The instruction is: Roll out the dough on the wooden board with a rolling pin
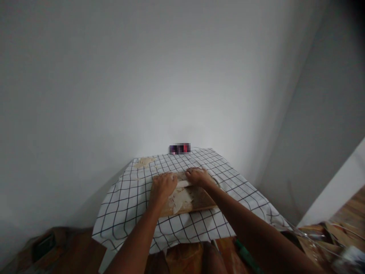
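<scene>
A wooden board (pixel 196 208) lies on the cloth-covered table, dusted with flour. On it rests a thin, pale sheet of dough (pixel 181 199), ragged at its edges. A pale rolling pin (pixel 184 184) runs across the board behind the dough, and only its middle shows between my hands. My left hand (pixel 164 182) is closed over its left end, fingers curled down. Over the right end, my right hand (pixel 197 176) is closed in the same way. The fingers' undersides are hidden.
A black-and-white checked cloth (pixel 119 209) covers the table. A heap of flour (pixel 145 162) lies at its back left corner. Against the wall sits a small, blurred dark-and-red object (pixel 180 148). Cluttered boxes (pixel 319 239) and a green object (pixel 246 255) are low at right.
</scene>
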